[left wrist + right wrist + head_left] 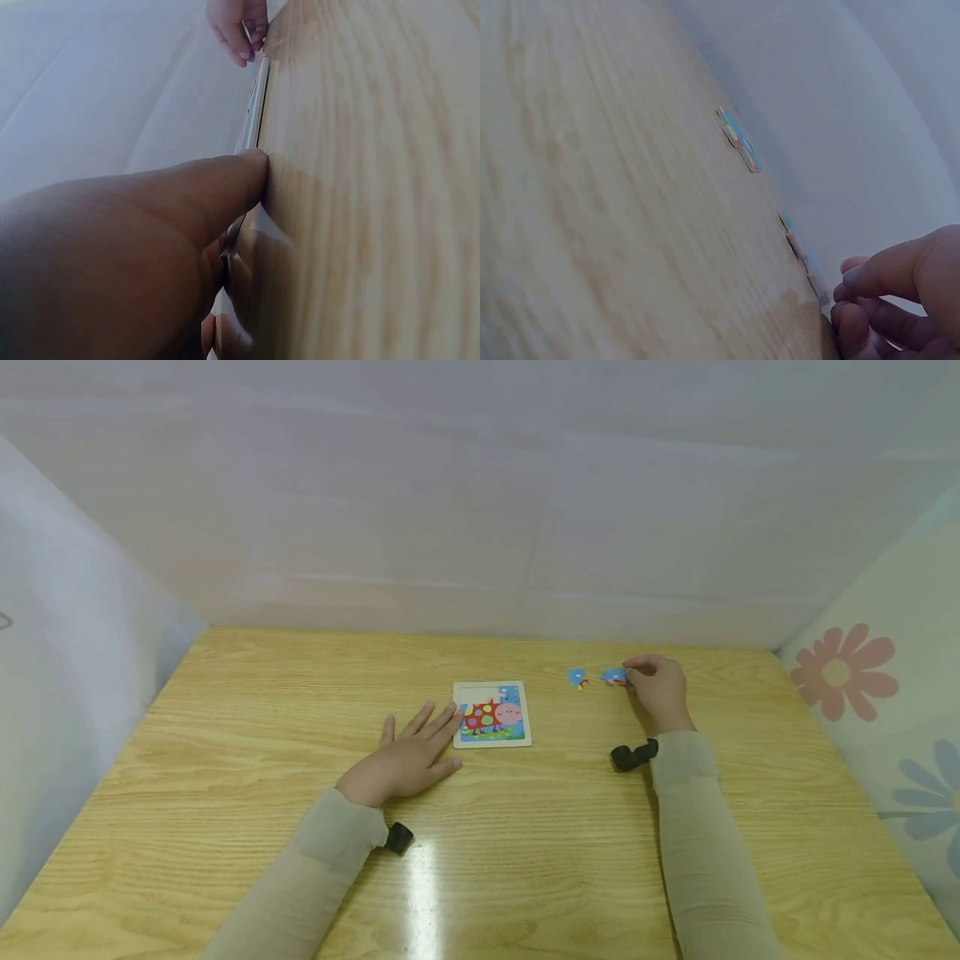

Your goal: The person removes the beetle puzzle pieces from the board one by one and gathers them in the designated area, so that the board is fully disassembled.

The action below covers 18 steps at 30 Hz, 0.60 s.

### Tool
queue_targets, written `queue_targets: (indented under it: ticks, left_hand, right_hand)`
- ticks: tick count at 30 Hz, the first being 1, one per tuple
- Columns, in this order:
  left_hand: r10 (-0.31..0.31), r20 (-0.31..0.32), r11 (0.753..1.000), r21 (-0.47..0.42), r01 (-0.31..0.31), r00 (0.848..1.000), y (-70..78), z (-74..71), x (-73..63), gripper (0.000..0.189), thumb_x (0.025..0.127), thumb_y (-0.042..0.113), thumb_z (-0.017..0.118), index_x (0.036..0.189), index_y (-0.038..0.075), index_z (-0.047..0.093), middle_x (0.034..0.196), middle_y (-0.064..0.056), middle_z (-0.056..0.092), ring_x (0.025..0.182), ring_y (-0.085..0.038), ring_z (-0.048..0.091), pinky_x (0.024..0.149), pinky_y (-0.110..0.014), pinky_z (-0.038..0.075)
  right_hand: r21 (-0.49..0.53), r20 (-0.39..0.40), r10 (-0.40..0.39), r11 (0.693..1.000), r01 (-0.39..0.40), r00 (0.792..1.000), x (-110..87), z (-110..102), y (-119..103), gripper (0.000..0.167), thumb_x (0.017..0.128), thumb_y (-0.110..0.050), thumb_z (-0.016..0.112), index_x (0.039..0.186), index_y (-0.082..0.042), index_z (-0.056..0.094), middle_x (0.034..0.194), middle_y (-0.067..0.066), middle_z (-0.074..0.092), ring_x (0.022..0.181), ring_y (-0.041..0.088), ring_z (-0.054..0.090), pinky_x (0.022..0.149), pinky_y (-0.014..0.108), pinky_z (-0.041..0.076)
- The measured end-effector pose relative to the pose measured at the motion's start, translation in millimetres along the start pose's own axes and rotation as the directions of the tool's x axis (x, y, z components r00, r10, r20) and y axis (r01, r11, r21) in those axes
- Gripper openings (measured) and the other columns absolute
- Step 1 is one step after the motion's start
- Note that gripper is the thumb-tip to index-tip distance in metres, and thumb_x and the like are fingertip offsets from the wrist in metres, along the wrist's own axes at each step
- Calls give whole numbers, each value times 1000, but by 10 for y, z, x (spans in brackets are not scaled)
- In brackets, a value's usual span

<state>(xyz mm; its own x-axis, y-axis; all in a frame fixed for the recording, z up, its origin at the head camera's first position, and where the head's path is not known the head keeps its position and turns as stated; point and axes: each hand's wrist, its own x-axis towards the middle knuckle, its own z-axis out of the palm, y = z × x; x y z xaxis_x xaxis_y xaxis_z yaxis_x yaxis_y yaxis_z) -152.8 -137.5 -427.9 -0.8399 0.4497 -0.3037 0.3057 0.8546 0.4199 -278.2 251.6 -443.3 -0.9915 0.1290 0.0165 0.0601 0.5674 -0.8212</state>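
Observation:
A square jigsaw board (492, 744) with a pale frame shows a pink-faced, spotted red creature on grass; its upper left is bare. My left hand (405, 764) lies spread beside it, fingertips on its left edge. In the left wrist view, the thumb (247, 176) reaches along the tabletop near the thin edge of the board. Farther right, my right hand (660, 689) pinches the right end of a blue puzzle piece (612, 676), which lies low at the table surface. Another blue puzzle piece (577, 677) with red and yellow bits lies just left of it.
The wooden table (525, 843) runs back to a pale cloth wall (480, 510). On the right stands a side panel with printed flowers (843, 672). Small dark wrist cameras (632, 755) stick out from both sleeves.

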Motion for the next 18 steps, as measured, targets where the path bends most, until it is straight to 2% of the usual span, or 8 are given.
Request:
queue_targets:
  ticks: [7, 14, 18]
  left_hand:
    - [5, -4, 1000, -5, -5, 1000, 6, -8, -6, 74, 107, 47, 45, 165, 21, 6, 171, 2, -2, 155, -30, -11, 112, -74, -12]
    - [5, -1, 1000, -7, -5, 1000, 7, -8, -6, 74, 107, 47, 45, 165, 20, 6, 171, 2, -3, 155, -30, -11, 112, -73, -13]
    - [4, -3, 1000, 3, -4, 1000, -10, 9, 5, 74, 107, 48, 44, 165, 21, 5, 170, 3, -4, 155, -29, -12, 112, -73, -13]
  right_hand:
    - [-15, 2, -18, 1000, 18, 1000, -14, -14, -12, 24, 102, -10, 58, 118, 4, 69, 110, 19, 64, 90, 24, 61, 68, 14, 50]
    - [7, 40, -38, 999, 38, 998, -47, -2, -99, 29, 103, -18, 59, 122, 3, 67, 114, 19, 62, 100, 27, 58, 81, 28, 50]
    - [37, 75, -42, 999, 39, 996, -63, 41, -173, 31, 103, -18, 59, 125, 3, 67, 115, 18, 62, 100, 28, 60, 82, 30, 52]
